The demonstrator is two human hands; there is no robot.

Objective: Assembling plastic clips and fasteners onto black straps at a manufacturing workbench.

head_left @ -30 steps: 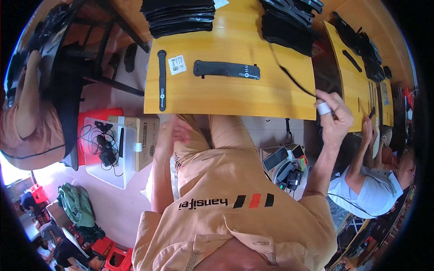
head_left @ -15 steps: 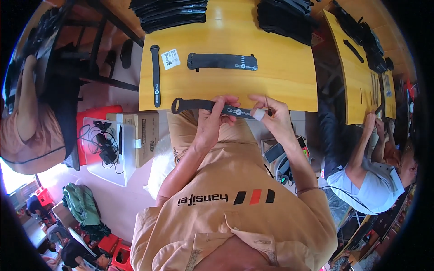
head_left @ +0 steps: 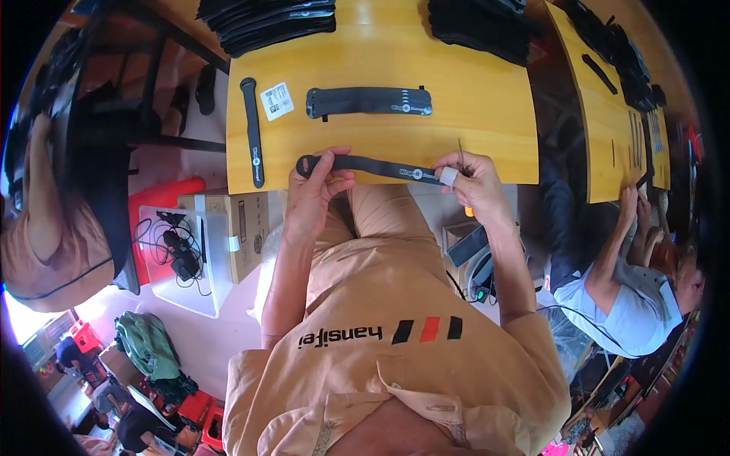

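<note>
Partly behind fingers (head_left: 325,163), black strap (head_left: 376,165) in pinching grip of left hand (head_left: 312,197) and right hand (head_left: 479,188)

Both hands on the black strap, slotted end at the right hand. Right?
Not quite: the head view shows the slotted end at the left hand, not the right hand. Both hands are indeed on the black strap.
</note>
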